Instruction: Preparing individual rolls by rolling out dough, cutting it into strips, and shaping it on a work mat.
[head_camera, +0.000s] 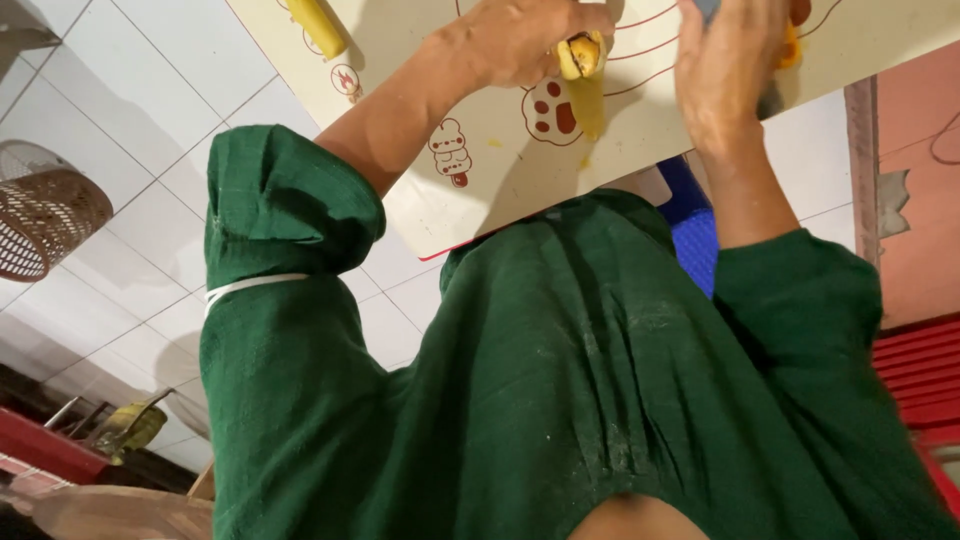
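A cream mat (640, 130) with red cartoon prints and curved lines lies on the floor in front of me. My left hand (520, 40) is closed around the end of a yellow banana-like piece (583, 60) that rests on the mat. My right hand (725, 70) is closed on a tool (771, 98) with a grey part showing below the palm and an orange bit beside the fingers; most of it is hidden. Another yellow piece (316, 26) lies at the mat's far left. My green sleeves and garment fill the lower frame.
White floor tiles (130, 90) surround the mat. A woven basket (45, 215) stands at the left. A blue plastic stool (700, 240) shows under my right forearm. Red slatted objects (915, 370) lie at the right, and a yellowish object (130, 425) at the lower left.
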